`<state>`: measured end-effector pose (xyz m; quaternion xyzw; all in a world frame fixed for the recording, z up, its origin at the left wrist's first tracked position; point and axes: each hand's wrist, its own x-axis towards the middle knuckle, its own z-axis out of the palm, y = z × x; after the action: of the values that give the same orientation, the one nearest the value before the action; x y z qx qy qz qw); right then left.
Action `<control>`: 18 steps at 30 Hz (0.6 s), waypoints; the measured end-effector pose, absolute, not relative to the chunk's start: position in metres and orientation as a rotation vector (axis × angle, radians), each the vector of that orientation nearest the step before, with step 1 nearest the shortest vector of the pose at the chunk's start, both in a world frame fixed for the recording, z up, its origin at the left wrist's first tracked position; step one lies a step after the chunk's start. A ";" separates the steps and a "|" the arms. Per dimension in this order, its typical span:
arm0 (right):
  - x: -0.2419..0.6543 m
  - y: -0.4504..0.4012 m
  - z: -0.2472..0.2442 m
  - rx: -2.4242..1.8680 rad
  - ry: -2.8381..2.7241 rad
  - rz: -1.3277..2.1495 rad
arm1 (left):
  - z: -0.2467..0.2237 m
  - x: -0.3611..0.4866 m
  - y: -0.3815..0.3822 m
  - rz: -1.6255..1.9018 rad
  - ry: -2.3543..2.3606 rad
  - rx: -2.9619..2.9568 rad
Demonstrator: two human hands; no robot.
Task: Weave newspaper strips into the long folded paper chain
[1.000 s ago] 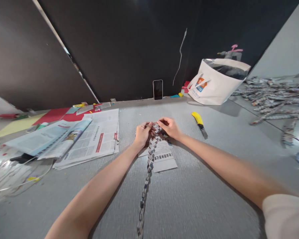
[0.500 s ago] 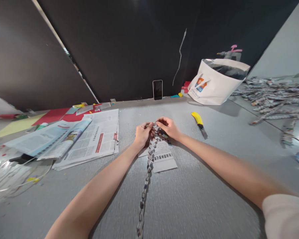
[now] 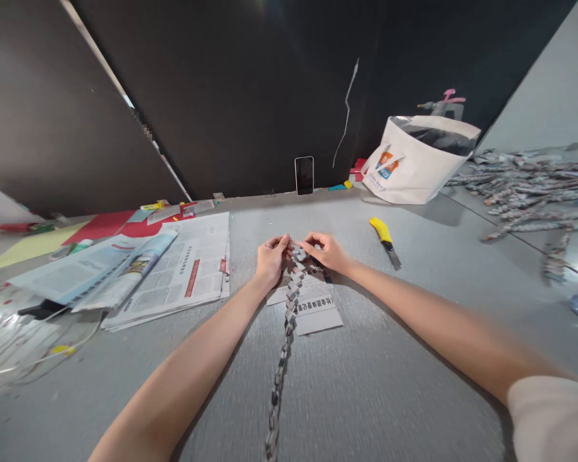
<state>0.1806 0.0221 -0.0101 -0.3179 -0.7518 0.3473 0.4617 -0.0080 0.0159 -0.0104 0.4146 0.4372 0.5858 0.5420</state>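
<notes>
On my remote feed, L hand (image 3: pixel 271 262) pinched the far end of the paper chain (image 3: pixel 284 351); R hand (image 3: pixel 328 252) curled there (grip: couldn't tell). Chain ran bodyward from btwn them, L arm (image 3: pixel 197 359) nearer.

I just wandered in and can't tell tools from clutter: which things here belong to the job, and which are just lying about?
Belongs to the job: chain, its end at the left hand and right hand; probably paper pieces, knife, newspapers.
Seemingly lying about: phone, bag, spray bottle.
</notes>
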 end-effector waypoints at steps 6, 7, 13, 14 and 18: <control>0.180 0.020 -0.007 -0.837 -2.018 0.859 | -0.010 -0.006 0.008 1.262 1.026 1.168; 0.179 0.020 -0.008 -0.829 -2.043 0.842 | -0.009 -0.005 0.007 1.250 1.017 1.186; 0.179 0.019 -0.007 -0.781 -2.091 0.778 | -0.010 -0.003 0.005 1.243 0.953 1.200; 0.179 0.019 -0.006 -0.789 -2.090 0.774 | -0.010 -0.003 0.005 1.247 0.952 1.195; 0.179 0.018 -0.006 -0.827 -2.090 0.769 | -0.009 -0.004 0.005 1.274 0.970 1.167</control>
<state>0.1792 0.0182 -0.0060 -0.3231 -0.8160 0.3004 0.3737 -0.0037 0.0048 -0.0092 0.4925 0.4097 0.5376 0.5483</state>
